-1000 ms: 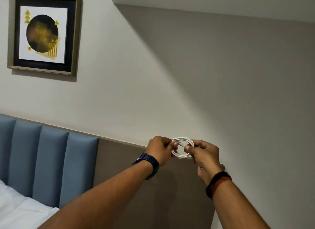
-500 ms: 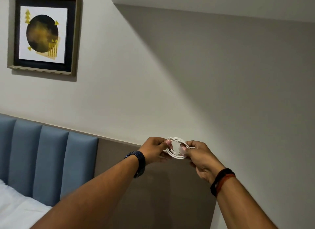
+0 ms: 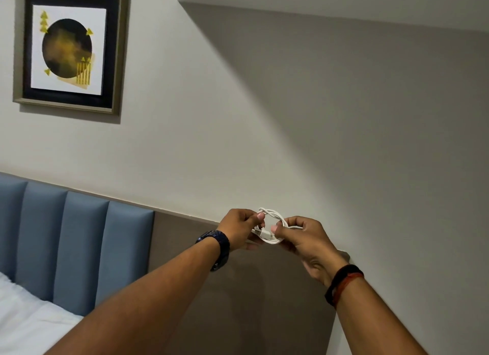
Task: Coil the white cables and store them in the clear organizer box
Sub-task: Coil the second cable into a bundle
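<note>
- The thin white coiled cable (image 3: 271, 227) is hanging between both hands, loop facing the camera.
- The left hand (image 3: 239, 229) and right hand (image 3: 304, 238) are each pinching opposite coil sides; neither grip is nearer.
- The clear organizer box is not showing in view.

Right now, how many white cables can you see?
1: a coiled white cable, held in the air between the left hand and the right hand, in front of the wall. Others may lie below the camera's view.
</note>
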Demonstrator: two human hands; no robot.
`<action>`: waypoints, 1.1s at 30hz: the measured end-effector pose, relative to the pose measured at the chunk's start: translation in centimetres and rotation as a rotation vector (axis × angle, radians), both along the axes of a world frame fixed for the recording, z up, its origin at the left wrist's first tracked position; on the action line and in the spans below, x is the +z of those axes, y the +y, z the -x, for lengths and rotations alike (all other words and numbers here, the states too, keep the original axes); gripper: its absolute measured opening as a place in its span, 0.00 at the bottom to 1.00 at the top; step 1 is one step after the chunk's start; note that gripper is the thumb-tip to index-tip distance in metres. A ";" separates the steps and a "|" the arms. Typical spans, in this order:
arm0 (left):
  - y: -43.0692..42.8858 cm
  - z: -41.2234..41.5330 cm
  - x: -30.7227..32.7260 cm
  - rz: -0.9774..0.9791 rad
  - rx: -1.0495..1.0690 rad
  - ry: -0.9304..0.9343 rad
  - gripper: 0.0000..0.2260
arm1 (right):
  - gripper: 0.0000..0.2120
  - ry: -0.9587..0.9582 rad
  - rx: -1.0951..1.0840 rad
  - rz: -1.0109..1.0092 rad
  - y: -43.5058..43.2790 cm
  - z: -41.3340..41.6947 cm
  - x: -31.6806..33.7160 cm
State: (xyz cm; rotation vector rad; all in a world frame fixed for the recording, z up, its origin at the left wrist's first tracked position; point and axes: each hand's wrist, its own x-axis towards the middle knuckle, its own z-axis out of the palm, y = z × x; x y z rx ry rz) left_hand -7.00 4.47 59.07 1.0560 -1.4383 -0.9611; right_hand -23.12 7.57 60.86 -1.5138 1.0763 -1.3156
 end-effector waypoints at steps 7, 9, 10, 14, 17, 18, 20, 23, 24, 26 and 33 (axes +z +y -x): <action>0.3 0.6 0.0 0.001 -0.006 0.021 0.11 | 0.08 -0.141 0.004 -0.053 -0.4 0.1 -0.1; 0.4 0.7 0.0 0.002 -0.011 0.023 0.10 | 0.08 -0.191 0.031 -0.077 -0.5 0.1 -0.2; 0.4 0.7 0.0 0.002 -0.012 0.026 0.10 | 0.07 -0.213 0.055 -0.086 -0.5 0.1 -0.2; 0.4 0.8 0.2 0.016 0.012 -0.007 0.12 | 0.04 -0.286 0.128 -0.090 -0.5 -0.1 -0.2; 0.3 1.2 0.0 0.015 0.021 -0.026 0.12 | 0.13 -0.214 0.149 -0.029 -0.3 -0.3 -0.2; 0.3 1.2 0.1 0.013 0.028 -0.015 0.12 | 0.18 -0.132 0.130 0.002 -0.2 -0.4 -0.3; 0.1 1.2 0.1 0.014 0.051 0.006 0.13 | 0.23 0.006 0.066 0.051 0.0 -0.2 -0.4; -0.2 0.7 0.1 0.008 0.078 0.030 0.13 | 0.23 0.053 0.000 0.113 0.1 0.2 -0.5; -0.2 0.6 0.1 -0.001 0.078 0.043 0.13 | 0.21 0.059 -0.007 0.140 0.1 0.3 -0.6; -0.3 0.4 0.1 -0.024 0.067 0.072 0.13 | 0.18 0.086 -0.008 0.176 0.2 0.5 -0.6; -0.4 0.6 -0.5 -0.107 0.005 0.146 0.12 | 0.13 0.437 -0.124 0.304 -0.5 1.6 -1.2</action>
